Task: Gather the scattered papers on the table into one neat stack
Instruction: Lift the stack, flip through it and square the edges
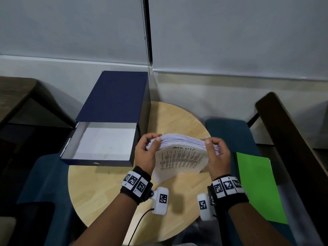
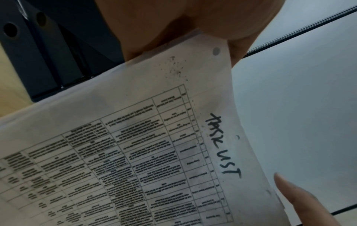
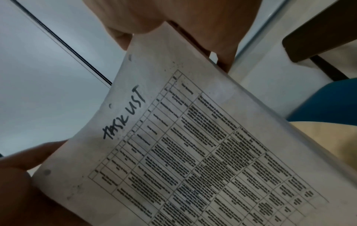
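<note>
A thick stack of papers stands on its lower edge on the round wooden table, tilted toward me. Its facing sheet carries a printed table and the handwritten words "TASK LIST". My left hand grips the stack's upper left corner, thumb in front and fingers curled over the top edge. My right hand grips the upper right corner the same way. The back sheets are hidden behind the front one.
An open dark blue box file lies at the table's left, its lid raised against the wall. A green folder lies on the blue seat at right. Dark wooden furniture flanks both sides.
</note>
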